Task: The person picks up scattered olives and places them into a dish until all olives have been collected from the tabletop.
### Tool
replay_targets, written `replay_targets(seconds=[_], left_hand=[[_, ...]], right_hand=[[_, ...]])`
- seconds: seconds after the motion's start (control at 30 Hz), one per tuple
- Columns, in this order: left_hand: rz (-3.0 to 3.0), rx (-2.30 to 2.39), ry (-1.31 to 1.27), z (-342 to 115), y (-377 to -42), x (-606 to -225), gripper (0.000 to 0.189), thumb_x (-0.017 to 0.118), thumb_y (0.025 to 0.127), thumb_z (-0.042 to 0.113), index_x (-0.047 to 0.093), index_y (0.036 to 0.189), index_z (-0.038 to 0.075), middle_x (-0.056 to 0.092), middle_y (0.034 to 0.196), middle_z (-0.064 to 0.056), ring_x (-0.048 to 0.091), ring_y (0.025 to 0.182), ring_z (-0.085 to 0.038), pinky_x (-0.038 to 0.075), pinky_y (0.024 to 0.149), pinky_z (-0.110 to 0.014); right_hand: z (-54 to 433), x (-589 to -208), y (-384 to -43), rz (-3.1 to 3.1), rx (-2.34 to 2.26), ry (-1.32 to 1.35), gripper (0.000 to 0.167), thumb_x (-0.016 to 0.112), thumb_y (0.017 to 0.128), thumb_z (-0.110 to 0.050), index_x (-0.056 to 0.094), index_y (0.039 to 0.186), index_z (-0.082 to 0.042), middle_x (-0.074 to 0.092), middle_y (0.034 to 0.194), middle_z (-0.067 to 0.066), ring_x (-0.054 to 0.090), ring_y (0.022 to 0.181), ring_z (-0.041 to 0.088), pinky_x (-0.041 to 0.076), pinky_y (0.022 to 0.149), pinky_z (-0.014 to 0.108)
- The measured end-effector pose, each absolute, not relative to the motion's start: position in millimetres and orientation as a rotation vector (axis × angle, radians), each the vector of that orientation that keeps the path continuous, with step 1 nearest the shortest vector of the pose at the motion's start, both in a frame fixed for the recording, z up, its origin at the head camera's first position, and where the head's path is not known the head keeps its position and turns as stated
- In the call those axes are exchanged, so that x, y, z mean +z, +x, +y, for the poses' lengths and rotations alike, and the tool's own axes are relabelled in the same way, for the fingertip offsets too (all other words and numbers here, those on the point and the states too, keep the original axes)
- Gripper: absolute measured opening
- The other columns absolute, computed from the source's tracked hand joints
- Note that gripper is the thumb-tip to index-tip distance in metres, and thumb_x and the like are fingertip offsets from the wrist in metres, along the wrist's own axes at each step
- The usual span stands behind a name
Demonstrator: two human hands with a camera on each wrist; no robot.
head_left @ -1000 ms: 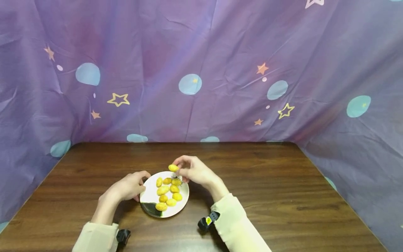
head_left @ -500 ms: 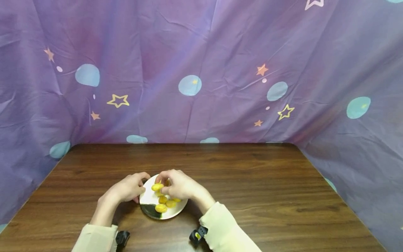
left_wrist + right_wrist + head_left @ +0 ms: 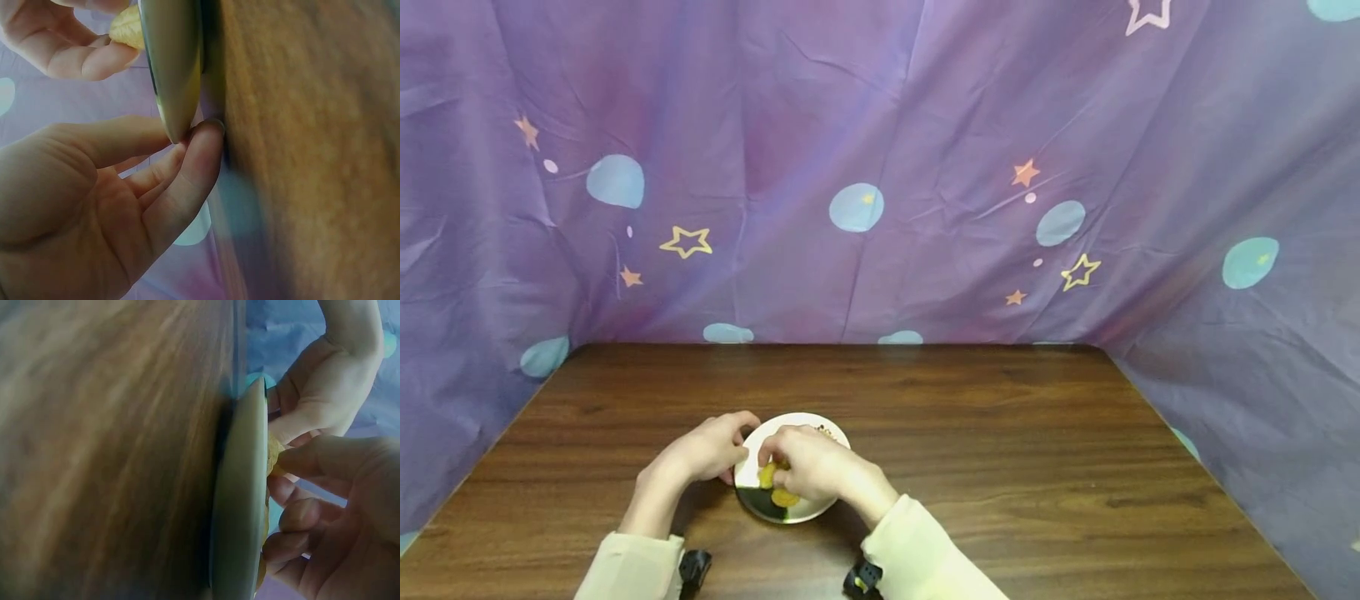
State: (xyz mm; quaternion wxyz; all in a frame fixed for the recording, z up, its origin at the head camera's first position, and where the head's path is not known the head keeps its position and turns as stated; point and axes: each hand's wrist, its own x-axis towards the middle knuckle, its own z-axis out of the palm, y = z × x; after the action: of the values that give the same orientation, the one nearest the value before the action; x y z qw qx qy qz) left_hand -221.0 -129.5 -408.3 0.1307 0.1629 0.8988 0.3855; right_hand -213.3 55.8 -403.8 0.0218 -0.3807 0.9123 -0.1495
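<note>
A round white plate (image 3: 749, 457) with a dark green patch lies on the table, bearing small yellow oval pieces with wrinkled skin. At its left side my left hand (image 3: 706, 450) pinches the rim; in the left wrist view the thumb is above it and fingers (image 3: 187, 181) below. Over the plate, my right hand (image 3: 816, 467) has its thumb and fingertips around one yellow oval piece (image 3: 767, 476), low above the plate. Another yellow piece (image 3: 785, 497) lies nearer the front. My right hand hides the other pieces in the head view.
The plate stands on a brown wooden table (image 3: 1037, 467). A purple curtain (image 3: 880, 125) with stars and blue dots hangs behind and at the sides. Small dark specks (image 3: 825, 431) show at the plate's back right.
My right hand has moved from the plate's back right edge, leftward and toward the front, with a yellow oval piece in its fingers. The left hand has stayed at the rim.
</note>
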Motion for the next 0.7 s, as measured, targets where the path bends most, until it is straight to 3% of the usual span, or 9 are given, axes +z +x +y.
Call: replay_targets(seconds=[0.13,0.4,0.7], left_hand=[[2.609,1.133,0.448,-132.2,-220.0,-410.7,0.039,0.054,0.081,-0.013,0.053,0.12,-0.009,0.058,0.078,-0.012,0.059,0.054,-0.02,0.055,0.051,-0.034],[2.611,1.149,0.43,-134.1,-215.6,-409.4,0.037,0.053,0.081,-0.012,0.054,0.118,-0.007,0.058,0.078,-0.012,0.06,0.054,-0.02,0.055,0.05,-0.034],[2.64,1.104,0.401,-130.2,-216.6,-404.6,0.042,0.055,0.08,-0.007,0.054,0.121,-0.005,0.06,0.077,-0.01,0.06,0.056,-0.021,0.055,0.052,-0.034]], right_hand=[[53.4,-405.2,-212.5,2.843,-0.437,-1.214,0.02,0.074,0.077,-0.009,0.072,0.095,-0.018,0.062,0.081,-0.011,0.054,0.076,0.003,0.042,0.074,0.015],[54.8,-400.6,-213.9,2.83,-0.453,-1.163,0.03,0.078,0.081,-0.022,0.068,0.11,-0.018,0.059,0.097,-0.006,0.051,0.085,0.003,0.042,0.082,0.018],[74.0,-381.2,-215.2,2.793,-0.527,-1.051,0.06,0.069,0.081,-0.06,0.062,0.127,-0.022,0.058,0.115,-0.001,0.056,0.1,0.013,0.05,0.084,0.029]])
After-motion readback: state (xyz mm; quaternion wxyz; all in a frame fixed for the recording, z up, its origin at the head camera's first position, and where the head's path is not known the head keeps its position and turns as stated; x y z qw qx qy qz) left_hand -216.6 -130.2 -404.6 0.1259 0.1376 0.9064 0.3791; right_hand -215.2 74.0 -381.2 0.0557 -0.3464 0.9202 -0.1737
